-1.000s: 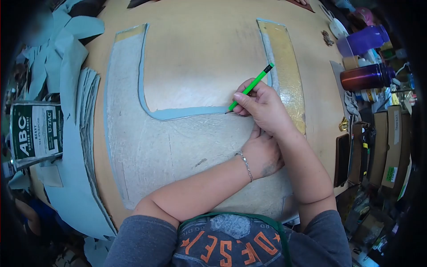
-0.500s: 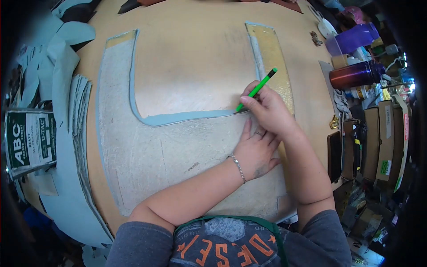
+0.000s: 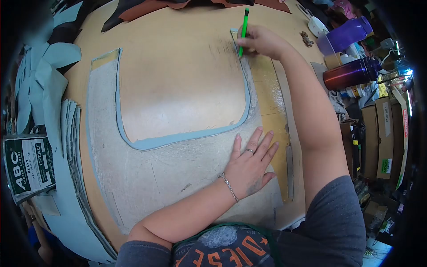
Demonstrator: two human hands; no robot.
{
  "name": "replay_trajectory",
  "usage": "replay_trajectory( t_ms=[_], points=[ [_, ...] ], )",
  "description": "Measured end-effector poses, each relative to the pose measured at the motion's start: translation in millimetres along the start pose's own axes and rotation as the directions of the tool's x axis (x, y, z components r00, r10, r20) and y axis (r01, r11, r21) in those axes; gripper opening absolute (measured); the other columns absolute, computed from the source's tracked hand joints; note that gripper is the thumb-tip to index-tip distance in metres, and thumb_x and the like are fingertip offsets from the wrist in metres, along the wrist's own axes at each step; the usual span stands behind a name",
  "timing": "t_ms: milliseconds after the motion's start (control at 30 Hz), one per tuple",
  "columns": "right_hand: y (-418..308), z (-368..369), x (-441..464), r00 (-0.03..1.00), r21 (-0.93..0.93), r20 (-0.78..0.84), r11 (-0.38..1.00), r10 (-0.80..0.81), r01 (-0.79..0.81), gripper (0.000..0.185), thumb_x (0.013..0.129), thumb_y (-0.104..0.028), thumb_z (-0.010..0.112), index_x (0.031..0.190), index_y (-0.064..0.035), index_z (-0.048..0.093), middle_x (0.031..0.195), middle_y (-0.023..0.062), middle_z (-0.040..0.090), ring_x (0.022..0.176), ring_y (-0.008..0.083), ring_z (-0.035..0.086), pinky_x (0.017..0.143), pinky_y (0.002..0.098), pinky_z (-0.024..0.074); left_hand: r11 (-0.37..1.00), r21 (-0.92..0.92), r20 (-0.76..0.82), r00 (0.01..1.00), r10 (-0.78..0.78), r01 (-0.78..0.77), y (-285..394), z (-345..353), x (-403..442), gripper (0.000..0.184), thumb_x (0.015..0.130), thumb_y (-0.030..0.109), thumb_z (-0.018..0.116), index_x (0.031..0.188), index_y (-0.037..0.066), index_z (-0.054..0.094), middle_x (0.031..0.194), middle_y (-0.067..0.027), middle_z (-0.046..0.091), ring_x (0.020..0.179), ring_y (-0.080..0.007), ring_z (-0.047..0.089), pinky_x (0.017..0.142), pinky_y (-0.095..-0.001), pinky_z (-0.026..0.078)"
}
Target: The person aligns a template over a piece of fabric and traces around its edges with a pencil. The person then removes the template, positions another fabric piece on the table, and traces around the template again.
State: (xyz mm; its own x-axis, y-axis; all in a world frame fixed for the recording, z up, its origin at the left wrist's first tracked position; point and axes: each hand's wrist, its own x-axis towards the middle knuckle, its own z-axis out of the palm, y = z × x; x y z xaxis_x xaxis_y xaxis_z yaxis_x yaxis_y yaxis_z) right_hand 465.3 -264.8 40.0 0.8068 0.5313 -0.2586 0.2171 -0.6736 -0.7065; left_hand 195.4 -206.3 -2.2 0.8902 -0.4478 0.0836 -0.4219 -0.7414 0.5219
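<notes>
My left hand (image 3: 252, 163) lies flat with spread fingers on a grey U-shaped pattern (image 3: 178, 178), which has yellow tape along its right side. Under the pattern, light blue material (image 3: 164, 139) shows along the inner edge of the U. At the top of the right arm of the U, my right hand (image 3: 258, 41) holds a green pencil (image 3: 243, 33) nearly upright, its lower end at the inner edge. A bracelet (image 3: 228, 187) circles my left wrist.
Blue sheets (image 3: 71, 155) are stacked at the left beside an ABC rubber cement can (image 3: 29, 164). Brown leather (image 3: 147, 9) lies at the far edge. On the right stand a purple bottle (image 3: 351, 33), a dark flask (image 3: 349, 74) and boxes (image 3: 386, 133). Another person's arm (image 3: 42, 236) shows lower left.
My right hand has moved with the pencil from the bottom curve up along the right arm of the U. The left hand's fingers have spread on the pattern. The view has shifted.
</notes>
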Motion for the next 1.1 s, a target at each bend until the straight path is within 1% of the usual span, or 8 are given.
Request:
replay_trajectory(
  t_ms=[67,167,300,400,533,733,833,1100],
  points=[
    [0.3,-5.5,23.7,0.999,0.066,-0.038,0.997,0.03,-0.027,0.017,0.084,-0.02,0.055,0.09,-0.0039,0.053,0.074,0.0005,0.056,0.066,0.0104,0.051,0.061,0.0237,0.0426,1.0,-0.009,0.002,1.0,-0.004,0.004,-0.8,-0.4,0.7,0.064,0.073,0.047,0.055,0.127,0.017,0.038,0.137,-0.0052,0.025,0.129,-0.0241,0.013,0.095,-0.0569,0.02],
    [20.9,0.5,49.2,0.894,-0.138,-0.388,0.973,-0.224,0.184,0.019,0.084,-0.022,0.055,0.092,-0.0046,0.055,0.079,0.0026,0.058,0.068,0.0107,0.054,0.062,0.0238,0.0437,1.0,-0.012,-0.009,1.0,-0.006,0.006,-0.6,1.0,-0.3,0.064,0.072,0.046,0.055,0.127,0.017,0.038,0.136,-0.0054,0.026,0.129,-0.0242,0.014,0.095,-0.0563,0.019],
    [-13.0,34.9,-23.3,0.845,0.317,-0.508,0.876,-0.167,0.364,0.022,0.083,-0.022,0.056,0.089,-0.0016,0.054,0.075,0.005,0.059,0.065,0.0104,0.057,0.06,0.0227,0.0454,1.0,-0.021,-0.03,1.0,-0.006,0.006,-1.7,3.9,-1.1,0.064,0.072,0.046,0.055,0.126,0.016,0.039,0.136,-0.0056,0.027,0.129,-0.0245,0.014,0.096,-0.0556,0.017],
    [-15.4,65.8,-85.4,0.959,0.49,-0.276,0.848,-0.069,0.202,0.02,0.083,-0.02,0.056,0.09,-0.0014,0.051,0.077,0.0056,0.058,0.07,0.0111,0.058,0.06,0.021,0.0453,1.0,-0.018,-0.049,0.999,-0.002,0.002,-2.2,5.4,-1.2,0.063,0.072,0.047,0.054,0.125,0.015,0.04,0.134,-0.0055,0.03,0.128,-0.0247,0.016,0.097,-0.0556,0.016],
    [-30.6,97.4,-131.0,0.997,0.612,-0.078,0.79,0.008,0.042,0.016,0.083,-0.012,0.057,0.087,-0.0006,0.046,0.077,0.0063,0.056,0.07,0.0124,0.058,0.062,0.0227,0.0487,1.0,-0.005,-0.056,0.998,-0.002,0.002,-2.8,10.8,-3.8,0.06,0.074,0.046,0.052,0.124,0.014,0.042,0.129,-0.006,0.035,0.126,-0.0244,0.02,0.098,-0.0559,0.013],
    [-40.7,121.9,-131.8,0.995,0.636,-0.097,0.768,-0.019,0.076,0.014,0.083,-0.01,0.056,0.084,-0.0009,0.045,0.076,0.007,0.056,0.072,0.0128,0.058,0.063,0.0237,0.0491,0.999,-0.023,0.008,1.0,0.028,-0.028,-6.0,13.0,-5.2,0.054,0.077,0.043,0.045,0.122,0.014,0.042,0.128,-0.01,0.038,0.122,-0.0248,0.03,0.098,-0.0576,0.009],
    [-39.3,133.1,-127.3,0.992,0.612,-0.1,0.782,-0.072,0.118,0.015,0.083,-0.011,0.056,0.084,-0.0009,0.046,0.076,0.0069,0.056,0.072,0.0125,0.058,0.063,0.0238,0.0479,0.999,-0.027,-0.236,0.971,0.03,-0.037,-6.6,20.9,-0.4,0.051,0.079,0.04,0.041,0.124,0.014,0.04,0.127,-0.0113,0.038,0.12,-0.0261,0.033,0.097,-0.0583,0.011],
    [-21.5,115.2,-143.0,0.987,0.35,-0.1,0.924,-0.129,0.156,0.016,0.083,-0.013,0.056,0.085,-0.001,0.046,0.076,0.0063,0.056,0.072,0.0114,0.056,0.064,0.0258,0.045,1.0,-0.017,-0.008,1.0,0.013,-0.014,-4.8,12.8,-1.6,0.056,0.078,0.042,0.046,0.125,0.014,0.039,0.132,-0.0101,0.033,0.126,-0.0279,0.021,0.096,-0.0574,0.016]
  ],
)
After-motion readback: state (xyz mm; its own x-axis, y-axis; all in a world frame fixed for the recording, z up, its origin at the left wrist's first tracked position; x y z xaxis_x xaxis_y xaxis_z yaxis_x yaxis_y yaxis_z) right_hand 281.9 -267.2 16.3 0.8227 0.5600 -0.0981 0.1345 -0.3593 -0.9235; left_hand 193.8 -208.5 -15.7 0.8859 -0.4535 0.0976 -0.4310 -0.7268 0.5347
